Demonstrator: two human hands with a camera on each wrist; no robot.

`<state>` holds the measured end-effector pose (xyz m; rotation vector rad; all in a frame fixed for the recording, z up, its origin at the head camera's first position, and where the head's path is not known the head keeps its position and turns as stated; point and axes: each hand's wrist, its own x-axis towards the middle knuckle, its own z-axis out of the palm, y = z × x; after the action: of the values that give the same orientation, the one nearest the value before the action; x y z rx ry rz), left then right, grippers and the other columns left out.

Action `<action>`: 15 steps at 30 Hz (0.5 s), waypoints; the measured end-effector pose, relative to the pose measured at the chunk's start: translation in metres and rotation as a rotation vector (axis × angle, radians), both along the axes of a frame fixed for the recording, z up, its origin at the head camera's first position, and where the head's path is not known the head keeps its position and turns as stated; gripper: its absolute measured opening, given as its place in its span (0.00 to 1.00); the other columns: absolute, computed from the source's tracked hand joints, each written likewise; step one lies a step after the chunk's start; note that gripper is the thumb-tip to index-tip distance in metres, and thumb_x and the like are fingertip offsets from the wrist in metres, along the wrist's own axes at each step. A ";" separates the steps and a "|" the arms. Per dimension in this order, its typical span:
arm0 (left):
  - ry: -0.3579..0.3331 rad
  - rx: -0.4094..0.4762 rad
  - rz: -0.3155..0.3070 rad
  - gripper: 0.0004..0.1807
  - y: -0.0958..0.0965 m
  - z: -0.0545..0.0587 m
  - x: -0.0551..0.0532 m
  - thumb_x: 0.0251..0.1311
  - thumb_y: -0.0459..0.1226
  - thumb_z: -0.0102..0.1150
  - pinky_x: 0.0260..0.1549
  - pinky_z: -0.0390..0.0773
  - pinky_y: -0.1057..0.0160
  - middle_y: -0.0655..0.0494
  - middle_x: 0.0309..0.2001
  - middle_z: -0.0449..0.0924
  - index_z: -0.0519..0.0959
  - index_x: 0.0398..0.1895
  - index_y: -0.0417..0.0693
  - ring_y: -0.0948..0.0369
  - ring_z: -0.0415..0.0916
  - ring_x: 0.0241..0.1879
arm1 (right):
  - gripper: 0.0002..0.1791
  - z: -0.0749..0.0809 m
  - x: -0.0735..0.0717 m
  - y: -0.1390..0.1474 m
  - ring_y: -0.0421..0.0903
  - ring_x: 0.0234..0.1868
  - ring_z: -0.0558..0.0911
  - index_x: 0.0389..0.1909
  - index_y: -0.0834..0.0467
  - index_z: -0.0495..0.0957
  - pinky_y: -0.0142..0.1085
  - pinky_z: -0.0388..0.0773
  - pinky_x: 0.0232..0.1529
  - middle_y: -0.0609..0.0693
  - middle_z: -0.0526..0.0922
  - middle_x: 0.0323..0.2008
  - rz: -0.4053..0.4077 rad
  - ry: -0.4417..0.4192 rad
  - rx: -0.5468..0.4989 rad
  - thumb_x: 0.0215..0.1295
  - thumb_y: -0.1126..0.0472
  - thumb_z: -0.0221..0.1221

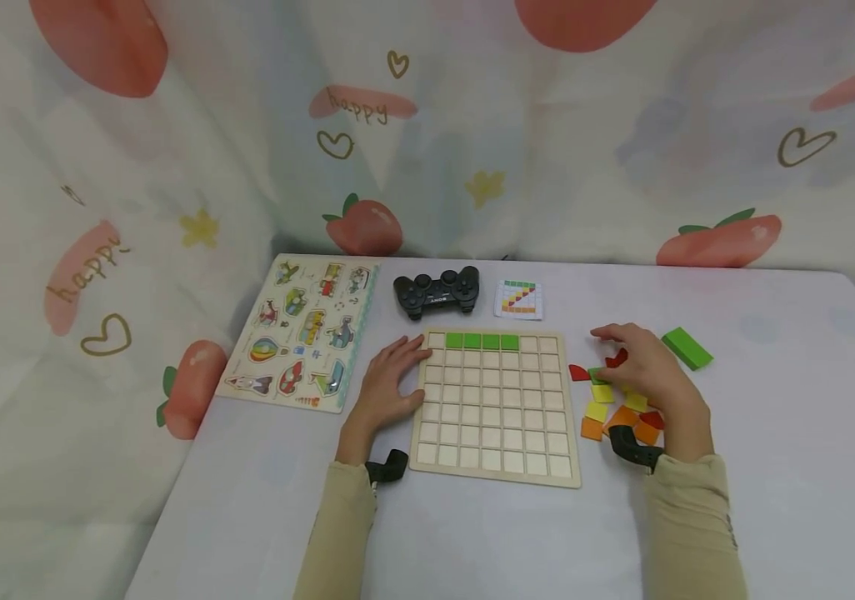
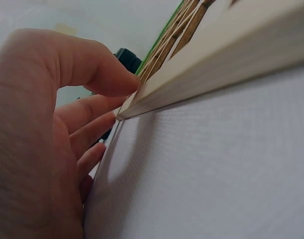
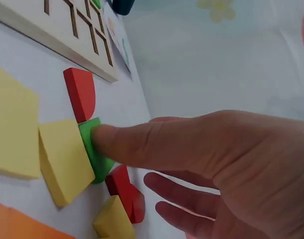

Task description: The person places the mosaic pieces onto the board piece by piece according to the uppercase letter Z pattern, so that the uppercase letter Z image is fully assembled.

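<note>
loose green tile (image 3: 98, 167) right of board (image 1: 491, 415), right hand's thumb on it; in right wrist view its long edge slants down and rightward. right hand (image 1: 645, 367) fingers parted, touches tile, no grip around it visible. left hand (image 1: 386, 383) spread wide, fingertips against board's left edge. green block (image 1: 687, 348) slants toward near right. "sony" on controller (image 1: 437, 292), "happy" on curtain (image 1: 457, 142). four green tiles (image 1: 482, 342) in board's top row.
</note>
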<state>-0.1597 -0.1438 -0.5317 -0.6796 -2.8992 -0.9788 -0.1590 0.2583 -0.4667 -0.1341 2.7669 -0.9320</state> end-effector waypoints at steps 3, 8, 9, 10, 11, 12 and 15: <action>0.011 0.012 0.001 0.37 -0.001 0.000 0.001 0.44 0.43 0.56 0.71 0.50 0.46 0.60 0.74 0.61 0.73 0.66 0.54 0.55 0.51 0.75 | 0.32 -0.005 -0.004 -0.001 0.63 0.49 0.72 0.62 0.67 0.71 0.59 0.73 0.52 0.68 0.74 0.54 -0.013 0.097 0.018 0.57 0.63 0.68; 0.018 0.012 0.000 0.37 -0.002 -0.001 0.001 0.44 0.44 0.56 0.71 0.50 0.45 0.60 0.74 0.61 0.73 0.66 0.54 0.55 0.51 0.75 | 0.30 -0.010 -0.007 -0.002 0.65 0.54 0.72 0.62 0.66 0.71 0.62 0.69 0.58 0.68 0.74 0.54 -0.067 0.150 -0.017 0.61 0.59 0.66; 0.018 0.016 -0.002 0.37 -0.002 -0.001 0.002 0.44 0.44 0.56 0.71 0.50 0.45 0.59 0.74 0.61 0.73 0.66 0.54 0.55 0.51 0.74 | 0.30 -0.010 -0.006 -0.001 0.65 0.55 0.71 0.63 0.66 0.70 0.62 0.69 0.59 0.67 0.74 0.55 -0.070 0.126 -0.033 0.61 0.59 0.66; 0.020 0.016 -0.005 0.37 -0.002 -0.001 0.001 0.44 0.44 0.57 0.71 0.50 0.45 0.59 0.74 0.61 0.73 0.66 0.54 0.55 0.51 0.74 | 0.30 -0.009 -0.006 0.000 0.64 0.56 0.71 0.63 0.65 0.70 0.62 0.68 0.59 0.67 0.74 0.56 -0.072 0.101 -0.045 0.61 0.60 0.66; 0.024 0.021 -0.007 0.37 -0.001 -0.001 0.001 0.44 0.43 0.57 0.71 0.50 0.45 0.59 0.74 0.61 0.74 0.66 0.54 0.54 0.51 0.74 | 0.31 -0.009 -0.005 0.001 0.64 0.56 0.70 0.63 0.65 0.70 0.62 0.68 0.60 0.67 0.74 0.56 -0.070 0.078 -0.053 0.61 0.61 0.66; 0.027 0.023 -0.007 0.37 -0.001 -0.002 0.001 0.44 0.43 0.57 0.71 0.51 0.45 0.59 0.74 0.61 0.74 0.66 0.54 0.54 0.51 0.74 | 0.31 -0.009 -0.004 0.003 0.64 0.57 0.70 0.64 0.64 0.70 0.62 0.67 0.61 0.67 0.74 0.57 -0.067 0.055 -0.061 0.60 0.62 0.66; 0.032 0.023 -0.009 0.37 -0.001 -0.002 0.001 0.43 0.43 0.57 0.71 0.51 0.45 0.59 0.74 0.62 0.74 0.66 0.54 0.54 0.52 0.74 | 0.30 -0.010 -0.003 0.005 0.64 0.56 0.69 0.64 0.64 0.70 0.62 0.68 0.61 0.67 0.74 0.57 -0.054 0.013 -0.064 0.60 0.65 0.66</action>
<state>-0.1586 -0.1445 -0.5336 -0.7018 -2.8555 -0.9904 -0.1624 0.2636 -0.4764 -0.0762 2.7660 -1.0370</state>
